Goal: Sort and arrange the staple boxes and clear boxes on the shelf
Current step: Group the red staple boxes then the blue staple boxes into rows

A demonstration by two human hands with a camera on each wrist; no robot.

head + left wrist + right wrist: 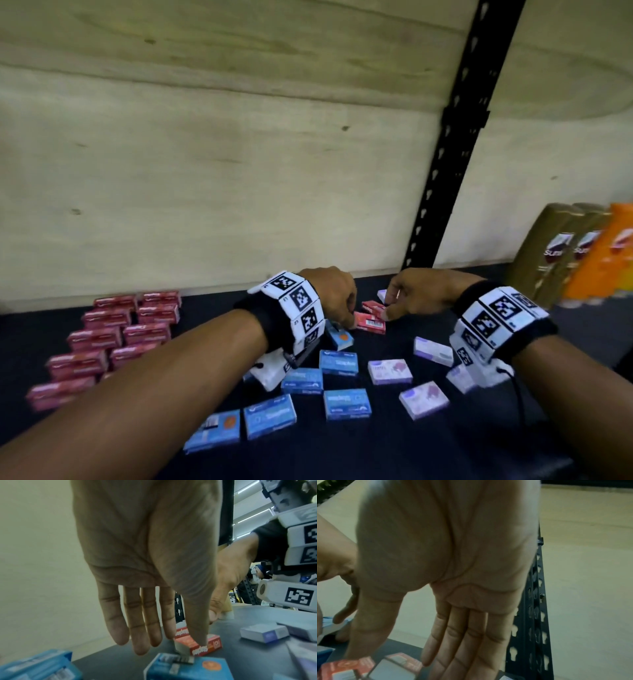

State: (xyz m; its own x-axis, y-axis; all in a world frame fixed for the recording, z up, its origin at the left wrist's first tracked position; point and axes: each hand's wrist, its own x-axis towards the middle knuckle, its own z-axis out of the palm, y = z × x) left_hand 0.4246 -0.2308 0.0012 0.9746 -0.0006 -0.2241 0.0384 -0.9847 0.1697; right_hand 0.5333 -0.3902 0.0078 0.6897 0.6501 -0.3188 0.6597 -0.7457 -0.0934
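Two small red staple boxes [370,318] lay flat between the hands. Left hand [334,296] was loose, thumb on one box; right hand [416,294] hung relaxed, gripping nothing.

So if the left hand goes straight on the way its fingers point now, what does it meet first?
Most likely the red staple box lying just ahead: the left hand points down and forward, and its thumb tip already seems to touch that box's top. Past it stands the beige back wall. Depth is unclear.
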